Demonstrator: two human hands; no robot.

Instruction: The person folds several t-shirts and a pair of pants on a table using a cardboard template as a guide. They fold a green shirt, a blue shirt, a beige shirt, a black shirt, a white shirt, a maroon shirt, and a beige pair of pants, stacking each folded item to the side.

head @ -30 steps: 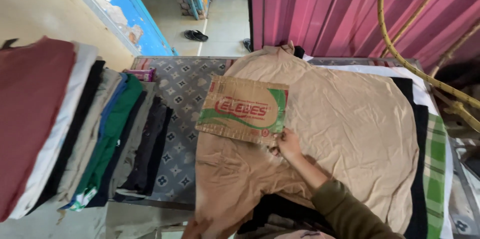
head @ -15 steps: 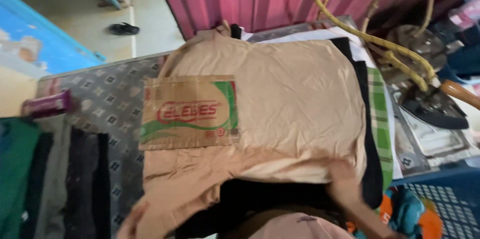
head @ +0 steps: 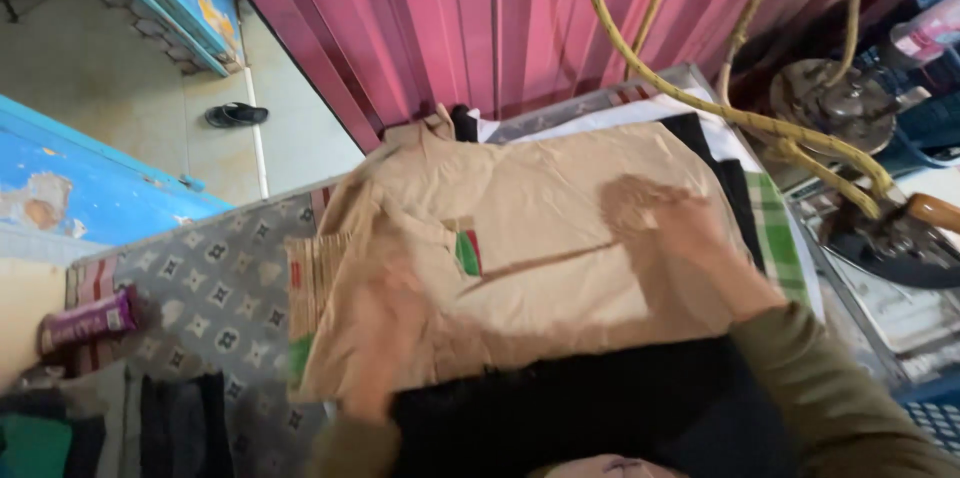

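Black sandal (head: 236, 115) on floor; yellow hose (head: 720, 108) — against pink corrugated wall (head: 450, 18); iron (head: 890, 238) right.

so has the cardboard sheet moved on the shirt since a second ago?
Cannot tell: the camera swung. The cardboard sheet is now mostly covered by folded tan shirt fabric; earlier it lay exposed on top.

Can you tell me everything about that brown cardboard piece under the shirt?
The flat brown corrugated cardboard piece lies on the tan cloth garment, which is folded over most of it. Its ribbed left edge sticks out, with a green patch at the lower corner, and a small green and red printed bit peeks through a gap in the folds. It lies flat, slightly tilted, on the table with the grey patterned cover. The blurred left hand presses the cloth over it; the right hand rests on the cloth farther right.
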